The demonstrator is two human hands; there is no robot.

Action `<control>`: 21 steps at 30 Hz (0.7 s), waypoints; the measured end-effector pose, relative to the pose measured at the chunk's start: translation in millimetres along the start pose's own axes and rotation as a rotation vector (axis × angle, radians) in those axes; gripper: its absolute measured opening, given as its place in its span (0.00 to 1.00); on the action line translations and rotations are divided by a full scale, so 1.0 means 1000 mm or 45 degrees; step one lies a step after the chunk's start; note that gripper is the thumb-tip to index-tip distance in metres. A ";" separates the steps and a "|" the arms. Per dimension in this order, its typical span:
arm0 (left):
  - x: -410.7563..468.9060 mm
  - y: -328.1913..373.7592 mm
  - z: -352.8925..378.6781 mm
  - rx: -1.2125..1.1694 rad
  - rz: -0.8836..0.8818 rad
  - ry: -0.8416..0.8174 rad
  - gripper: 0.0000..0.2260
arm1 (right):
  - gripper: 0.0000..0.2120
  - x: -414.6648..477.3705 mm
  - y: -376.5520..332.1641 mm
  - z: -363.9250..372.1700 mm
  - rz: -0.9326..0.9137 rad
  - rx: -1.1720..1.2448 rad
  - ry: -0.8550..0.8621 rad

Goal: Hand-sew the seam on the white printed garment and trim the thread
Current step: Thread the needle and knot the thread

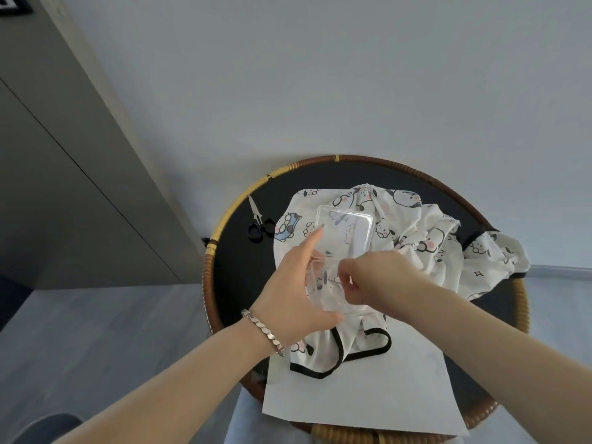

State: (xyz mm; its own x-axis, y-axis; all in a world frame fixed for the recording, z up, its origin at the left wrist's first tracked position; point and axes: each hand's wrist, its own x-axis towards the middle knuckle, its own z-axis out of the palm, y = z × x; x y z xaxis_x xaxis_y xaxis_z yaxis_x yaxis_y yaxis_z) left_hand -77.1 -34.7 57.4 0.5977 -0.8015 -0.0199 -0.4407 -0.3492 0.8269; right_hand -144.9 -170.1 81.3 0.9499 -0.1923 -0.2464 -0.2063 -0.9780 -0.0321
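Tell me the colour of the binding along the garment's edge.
Black binding on the garment; the head view shows it best.

Home room: rattan-rimmed round table, grey cabinet, plain wall.

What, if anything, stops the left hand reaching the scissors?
Probably yes, it can: the scissors lie uncovered on the table, nothing between, though the left hand holds the clear box.

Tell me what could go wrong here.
1. The left hand holds the open clear case above the garment; tipped, small contents may spill into the folds.
2. The right hand pinches what looks like a needle inside it; that could prick a finger.
3. The scissors lie close to the rim of the table and might get knocked off.
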 end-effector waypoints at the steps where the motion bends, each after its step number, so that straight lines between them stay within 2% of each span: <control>1: 0.000 -0.001 0.000 -0.003 -0.007 0.006 0.48 | 0.10 0.000 0.000 0.001 -0.007 0.010 0.023; 2: 0.001 -0.003 0.000 -0.020 -0.013 0.024 0.48 | 0.07 0.000 0.002 0.002 0.002 0.066 0.082; 4: 0.003 -0.014 -0.004 -0.064 -0.033 0.102 0.47 | 0.01 -0.001 0.006 0.004 0.110 0.403 0.307; 6: 0.005 -0.030 -0.011 -0.071 -0.065 0.260 0.46 | 0.03 -0.003 0.008 0.003 0.265 0.893 0.553; 8: 0.008 -0.048 -0.019 -0.037 -0.140 0.457 0.45 | 0.05 -0.003 0.010 0.001 0.349 1.227 0.683; 10: 0.010 -0.065 -0.025 -0.038 -0.260 0.625 0.43 | 0.07 -0.005 0.010 0.001 0.368 1.366 0.668; 12: 0.012 -0.080 -0.027 -0.043 -0.382 0.690 0.43 | 0.08 -0.008 0.009 0.003 0.406 1.448 0.607; 15: 0.009 -0.095 -0.023 0.009 -0.484 0.595 0.42 | 0.08 -0.014 0.007 0.004 0.451 1.643 0.516; 18: 0.006 -0.098 -0.019 0.076 -0.597 0.488 0.43 | 0.09 -0.020 0.005 -0.001 0.397 1.826 0.401; 21: 0.002 -0.088 -0.014 0.236 -0.777 0.529 0.44 | 0.09 -0.027 0.005 -0.003 0.337 1.920 0.264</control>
State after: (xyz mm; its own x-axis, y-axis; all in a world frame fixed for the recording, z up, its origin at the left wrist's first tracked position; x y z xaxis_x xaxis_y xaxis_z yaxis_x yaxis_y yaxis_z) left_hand -27.4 0.9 -7.6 0.9583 -0.2044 -0.1997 -0.0347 -0.7771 0.6284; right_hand -170.5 -169.8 90.3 0.8377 -0.4733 -0.2726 -0.2847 0.0474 -0.9574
